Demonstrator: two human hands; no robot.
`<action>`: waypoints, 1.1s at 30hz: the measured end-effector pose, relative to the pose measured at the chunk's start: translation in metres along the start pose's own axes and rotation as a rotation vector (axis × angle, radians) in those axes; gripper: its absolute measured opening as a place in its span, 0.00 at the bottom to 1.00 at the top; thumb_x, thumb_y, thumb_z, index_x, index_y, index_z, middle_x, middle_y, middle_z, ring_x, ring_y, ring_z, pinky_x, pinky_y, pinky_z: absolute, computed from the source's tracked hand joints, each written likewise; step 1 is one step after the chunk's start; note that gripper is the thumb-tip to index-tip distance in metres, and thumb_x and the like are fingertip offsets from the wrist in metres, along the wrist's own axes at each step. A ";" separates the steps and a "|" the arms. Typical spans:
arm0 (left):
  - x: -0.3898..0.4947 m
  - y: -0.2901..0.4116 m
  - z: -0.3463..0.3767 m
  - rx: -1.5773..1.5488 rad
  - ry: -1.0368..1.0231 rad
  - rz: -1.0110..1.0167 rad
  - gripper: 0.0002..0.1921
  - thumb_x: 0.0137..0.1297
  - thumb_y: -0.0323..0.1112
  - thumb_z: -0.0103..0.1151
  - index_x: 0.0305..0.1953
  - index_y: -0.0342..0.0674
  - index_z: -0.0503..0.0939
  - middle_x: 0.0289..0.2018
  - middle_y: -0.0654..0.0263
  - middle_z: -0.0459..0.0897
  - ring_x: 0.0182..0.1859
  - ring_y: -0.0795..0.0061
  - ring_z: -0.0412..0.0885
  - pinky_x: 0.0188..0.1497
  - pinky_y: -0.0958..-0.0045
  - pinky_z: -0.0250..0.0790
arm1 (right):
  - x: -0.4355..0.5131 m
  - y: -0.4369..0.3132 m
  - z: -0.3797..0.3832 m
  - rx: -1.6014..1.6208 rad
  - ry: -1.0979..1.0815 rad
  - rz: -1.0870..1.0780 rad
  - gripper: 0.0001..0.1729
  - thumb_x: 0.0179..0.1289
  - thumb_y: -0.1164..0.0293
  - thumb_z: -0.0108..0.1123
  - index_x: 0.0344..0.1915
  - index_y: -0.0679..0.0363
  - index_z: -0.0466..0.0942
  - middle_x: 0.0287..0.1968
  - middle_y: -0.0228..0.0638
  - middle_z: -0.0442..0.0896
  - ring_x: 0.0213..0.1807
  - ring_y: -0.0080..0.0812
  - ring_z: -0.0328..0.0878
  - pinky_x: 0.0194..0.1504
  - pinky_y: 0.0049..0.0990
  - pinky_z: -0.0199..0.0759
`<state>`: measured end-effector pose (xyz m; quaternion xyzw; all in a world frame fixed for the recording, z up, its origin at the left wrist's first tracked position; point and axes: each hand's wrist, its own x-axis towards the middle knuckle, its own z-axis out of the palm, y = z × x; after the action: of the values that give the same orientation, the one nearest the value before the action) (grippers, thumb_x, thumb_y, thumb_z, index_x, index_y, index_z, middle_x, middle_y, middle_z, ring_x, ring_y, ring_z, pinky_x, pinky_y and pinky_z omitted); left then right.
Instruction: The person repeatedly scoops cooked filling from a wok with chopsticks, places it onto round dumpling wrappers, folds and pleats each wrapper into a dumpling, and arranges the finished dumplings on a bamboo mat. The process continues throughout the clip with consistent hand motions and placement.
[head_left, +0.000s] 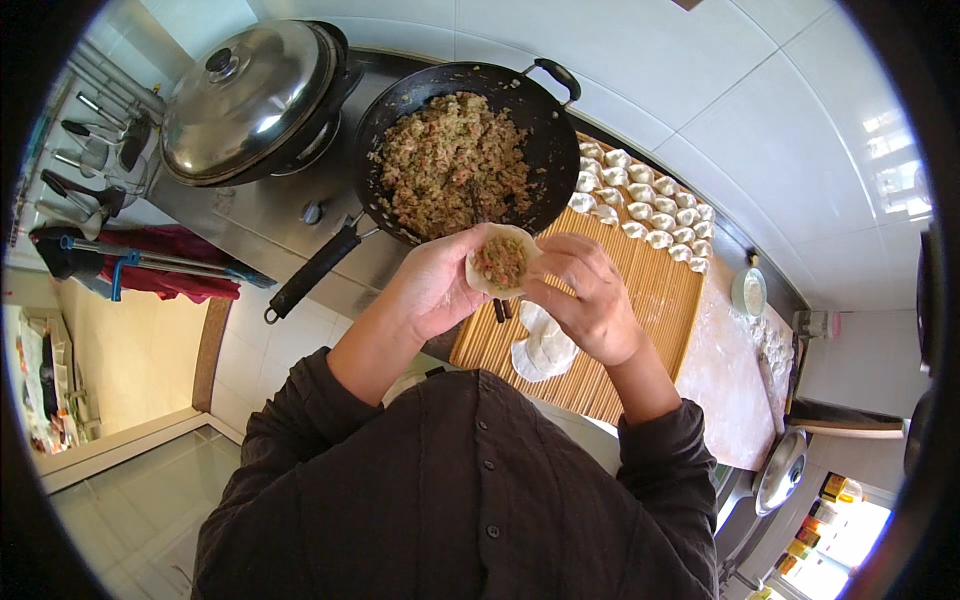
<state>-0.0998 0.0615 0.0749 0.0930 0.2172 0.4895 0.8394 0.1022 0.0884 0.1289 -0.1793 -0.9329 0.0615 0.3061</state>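
Note:
My left hand (439, 281) cradles an open round dough wrapper (475, 264) with a mound of minced filling (501, 262) at its middle. The fingers of my right hand (581, 296) pinch the wrapper's right edge. Just beyond my hands, a black wok (555, 150) holds a large heap of the same chopped filling (457, 154). Dark chopsticks (501, 310) reach from the wok beneath the wrapper, partly hidden by it. Below my right hand, overlapping flat wrappers (544, 351) lie on a slatted bamboo mat (637, 300). Rows of folded dumplings (660, 220) cover the mat's far end.
A lidded pan (247, 105) stands on the stove (262, 202) at left. The wok's long handle (311, 274) juts toward me. Right of the mat are a floured board (735, 360), a small bowl of white powder (748, 292) and a rolling pin (769, 390).

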 end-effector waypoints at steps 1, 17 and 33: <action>0.000 -0.004 0.002 0.047 0.037 -0.005 0.18 0.75 0.39 0.34 0.53 0.34 0.71 0.49 0.61 0.79 0.51 0.72 0.77 0.56 0.66 0.70 | -0.005 -0.004 -0.006 0.010 0.002 -0.013 0.14 0.40 0.72 0.60 0.32 0.63 0.79 0.44 0.37 0.76 0.54 0.43 0.73 0.54 0.39 0.71; -0.023 -0.069 0.062 0.600 -0.115 0.054 0.21 0.74 0.40 0.44 0.58 0.28 0.67 0.49 0.61 0.76 0.52 0.75 0.75 0.58 0.72 0.70 | -0.042 -0.030 -0.038 0.305 0.107 0.496 0.12 0.46 0.79 0.67 0.34 0.62 0.79 0.42 0.40 0.74 0.46 0.44 0.72 0.46 0.36 0.69; -0.024 -0.093 0.073 0.956 -0.228 0.189 0.48 0.63 0.28 0.60 0.72 0.43 0.33 0.52 0.51 0.75 0.54 0.70 0.74 0.58 0.71 0.66 | -0.080 -0.039 -0.053 0.464 0.190 0.586 0.08 0.49 0.77 0.68 0.33 0.64 0.81 0.36 0.36 0.78 0.43 0.37 0.75 0.43 0.34 0.70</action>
<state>-0.0039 -0.0016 0.1122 0.5393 0.3148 0.3958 0.6734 0.1816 0.0225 0.1360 -0.3694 -0.7709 0.3390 0.3929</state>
